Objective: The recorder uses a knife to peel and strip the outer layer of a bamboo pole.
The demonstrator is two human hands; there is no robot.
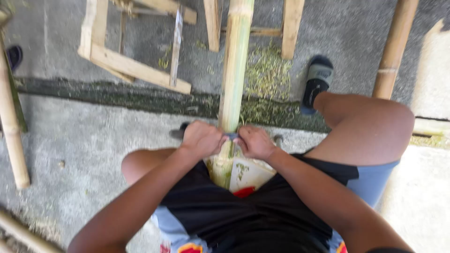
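A long green-yellow bamboo pole (236,61) runs from the top of the view down between my knees, its near end resting on a white board (249,175) on my lap. My left hand (201,138) and my right hand (254,142) grip the two ends of a dark metal scraping blade (231,136) laid across the pole. One blade end pokes out left of my left hand, the other right of my right hand. The pole's skin near my hands looks scraped pale.
Green shavings (267,75) lie on the concrete right of the pole. A wooden frame (131,65) lies at the upper left. Other bamboo poles stand at the left edge (11,136) and upper right (395,47). My sandalled foot (317,82) rests beside the shavings.
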